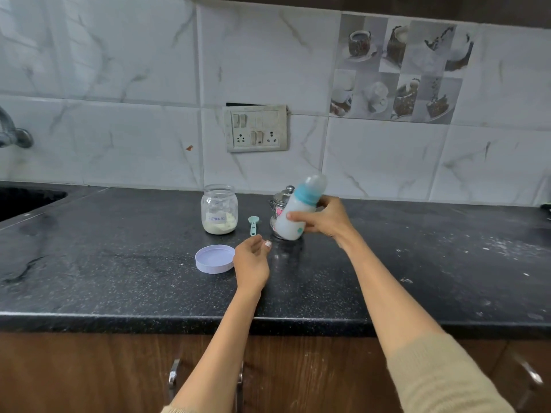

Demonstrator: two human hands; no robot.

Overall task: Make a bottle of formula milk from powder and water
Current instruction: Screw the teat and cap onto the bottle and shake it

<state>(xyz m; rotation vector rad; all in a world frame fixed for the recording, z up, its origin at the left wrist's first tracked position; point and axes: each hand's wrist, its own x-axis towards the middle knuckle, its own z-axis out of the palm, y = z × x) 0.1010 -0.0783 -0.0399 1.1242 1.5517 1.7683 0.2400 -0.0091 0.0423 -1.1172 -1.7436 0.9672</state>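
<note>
My right hand (323, 217) grips a baby bottle (293, 214) filled with white milk; it has a teal collar and a clear cap and is tilted to the right just above the black counter (119, 263). Behind the bottle stands a small steel pot (279, 201), mostly hidden. An open glass jar (219, 209) labelled "Formula", with pale powder at its bottom, stands to the left. A teal scoop (253, 224) lies between the jar and the bottle. My left hand (252, 263) hovers loosely curled and holding nothing beside the lilac jar lid (213, 259), which lies upside down.
A sink (26, 199) is set into the counter at the far left, under a wall tap (13, 132). A switch and socket plate (256, 129) is on the tiled wall. White powder is scattered on the counter at the right. Cabinet handles (174, 374) show below the counter's edge.
</note>
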